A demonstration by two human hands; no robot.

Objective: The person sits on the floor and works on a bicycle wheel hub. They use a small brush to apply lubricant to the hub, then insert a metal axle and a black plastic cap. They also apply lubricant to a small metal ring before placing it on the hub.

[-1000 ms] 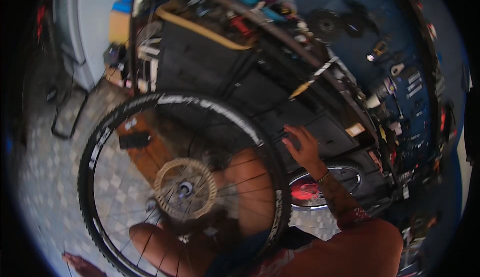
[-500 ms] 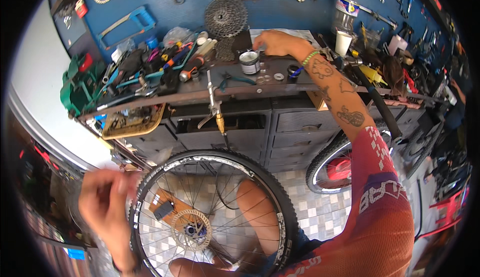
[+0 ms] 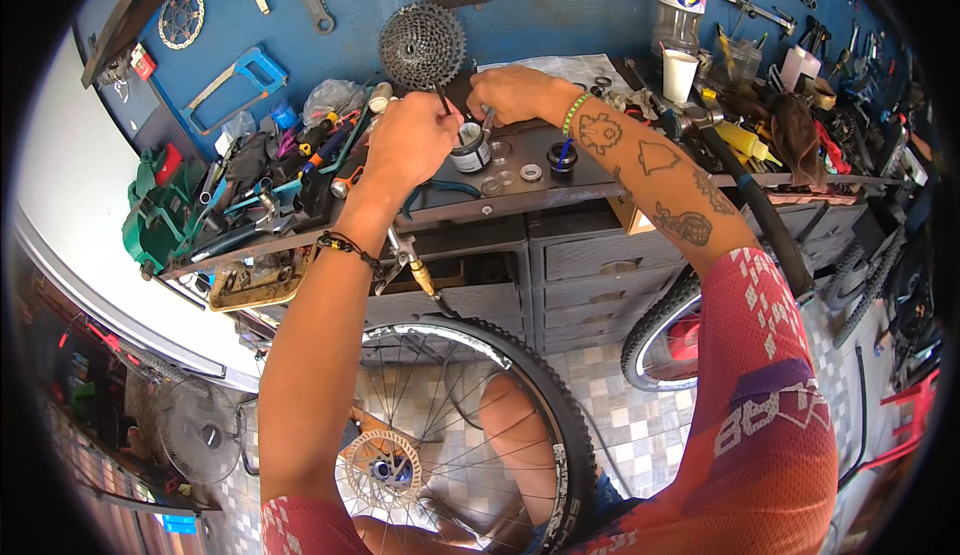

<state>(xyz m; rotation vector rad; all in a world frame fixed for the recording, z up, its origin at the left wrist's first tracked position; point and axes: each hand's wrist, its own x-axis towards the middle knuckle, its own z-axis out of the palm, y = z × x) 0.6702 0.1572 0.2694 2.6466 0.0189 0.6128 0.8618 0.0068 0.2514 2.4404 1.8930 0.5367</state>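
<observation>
Both my hands meet over the workbench [image 3: 590, 160], above an uncovered jar [image 3: 470, 151] of pale paste. My left hand [image 3: 412, 137] is closed, with a thin dark stick [image 3: 441, 98] rising from its fingertips; its lower end is hidden. Just right of the jar's mouth, my right hand [image 3: 517, 95] pinches a small grey piece [image 3: 488, 117] whose kind I cannot make out. Beside the jar lie several small rings [image 3: 531, 171] and a small black pot [image 3: 562, 159]. A bicycle wheel [image 3: 535, 390] with a brake disc [image 3: 381, 469] stands by my legs, partly behind my left forearm.
A sprocket cassette [image 3: 422, 47] stands at the bench's back. Piled tools [image 3: 285, 160] fill its left side. A white cup [image 3: 679, 76] and a hammer [image 3: 750, 180] are at the right. An air gun [image 3: 415, 263] hangs at the front edge. Another wheel [image 3: 660, 340] stands below.
My left hand has moved from beside the wheel up to the jar, and a dark stick now shows in it. My right hand has shifted slightly left. The view has tilted a little.
</observation>
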